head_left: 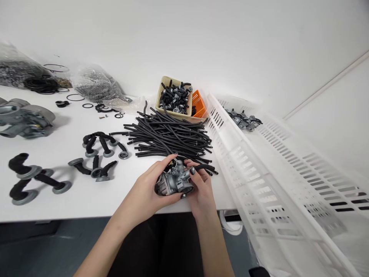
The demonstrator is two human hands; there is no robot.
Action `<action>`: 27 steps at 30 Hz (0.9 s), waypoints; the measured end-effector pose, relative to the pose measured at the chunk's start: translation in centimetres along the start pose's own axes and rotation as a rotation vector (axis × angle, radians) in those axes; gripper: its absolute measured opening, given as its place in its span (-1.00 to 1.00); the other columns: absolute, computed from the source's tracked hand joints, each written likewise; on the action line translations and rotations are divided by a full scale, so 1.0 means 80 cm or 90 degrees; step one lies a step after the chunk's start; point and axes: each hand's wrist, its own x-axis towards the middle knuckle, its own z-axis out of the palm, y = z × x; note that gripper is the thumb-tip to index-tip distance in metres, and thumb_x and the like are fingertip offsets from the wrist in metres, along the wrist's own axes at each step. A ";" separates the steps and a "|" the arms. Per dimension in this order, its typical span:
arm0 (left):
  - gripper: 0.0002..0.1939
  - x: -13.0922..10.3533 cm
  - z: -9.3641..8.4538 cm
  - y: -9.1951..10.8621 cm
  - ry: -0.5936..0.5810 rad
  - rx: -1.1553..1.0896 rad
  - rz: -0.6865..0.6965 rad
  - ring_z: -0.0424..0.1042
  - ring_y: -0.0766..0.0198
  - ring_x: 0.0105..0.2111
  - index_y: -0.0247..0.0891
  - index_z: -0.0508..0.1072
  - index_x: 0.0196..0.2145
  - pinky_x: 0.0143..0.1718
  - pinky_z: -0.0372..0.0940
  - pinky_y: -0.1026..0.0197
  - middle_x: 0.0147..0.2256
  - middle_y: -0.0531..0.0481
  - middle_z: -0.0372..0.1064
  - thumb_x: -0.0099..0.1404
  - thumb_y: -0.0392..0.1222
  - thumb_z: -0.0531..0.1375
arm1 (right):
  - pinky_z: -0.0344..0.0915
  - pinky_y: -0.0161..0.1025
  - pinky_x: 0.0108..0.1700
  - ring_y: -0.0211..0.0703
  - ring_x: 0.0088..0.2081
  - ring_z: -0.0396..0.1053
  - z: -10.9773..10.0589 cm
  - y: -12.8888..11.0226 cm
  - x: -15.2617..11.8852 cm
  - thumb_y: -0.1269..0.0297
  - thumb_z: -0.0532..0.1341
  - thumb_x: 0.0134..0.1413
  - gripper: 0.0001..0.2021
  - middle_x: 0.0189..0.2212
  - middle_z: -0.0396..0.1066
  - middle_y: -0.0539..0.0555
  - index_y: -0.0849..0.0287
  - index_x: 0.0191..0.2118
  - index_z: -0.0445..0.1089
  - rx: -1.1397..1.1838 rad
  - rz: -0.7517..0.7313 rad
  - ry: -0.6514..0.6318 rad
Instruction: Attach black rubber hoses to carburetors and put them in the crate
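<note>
A grey metal carburetor [173, 181] is held up between both hands, just over the table's front edge. My left hand [150, 184] wraps its left side, thumb along the bottom and fingers behind. On the right side, my right hand [201, 184] grips the body, its thumb near a black rubber hose [206, 167] that sticks out to the right. Whether that hose is fitted to the carburetor or lies on the table behind is hard to tell. Right behind the hands spreads a pile of black hoses [173, 134].
Black elbow tubes with grey caps [98, 171] stand at the left, near more carburetors [25, 117]. A cream bin [158, 94] of small parts and an orange basket [198, 102] are at the back. A white slotted crate [245, 165] holding carburetors borders the right side.
</note>
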 end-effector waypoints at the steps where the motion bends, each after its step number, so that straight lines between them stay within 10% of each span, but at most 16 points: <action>1: -0.18 0.000 0.000 -0.001 0.001 -0.002 -0.005 0.22 0.14 0.27 0.13 0.07 0.31 0.25 0.21 0.10 0.29 0.11 0.18 0.17 -0.08 0.33 | 0.36 -0.33 -0.17 -0.19 -0.17 0.43 0.000 -0.001 0.000 0.22 0.50 -0.21 -0.81 -0.17 0.49 0.00 0.11 -0.40 0.59 0.007 0.007 -0.001; 27: -0.20 0.002 -0.001 0.000 -0.005 -0.013 -0.018 0.19 0.12 0.28 0.08 0.07 0.31 0.28 0.17 0.07 0.30 0.08 0.17 0.20 -0.09 0.31 | 0.34 -0.30 -0.20 -0.19 -0.25 0.40 0.000 -0.002 0.000 0.19 0.47 -0.18 -0.80 -0.26 0.51 0.02 0.10 -0.35 0.59 -0.030 0.011 0.004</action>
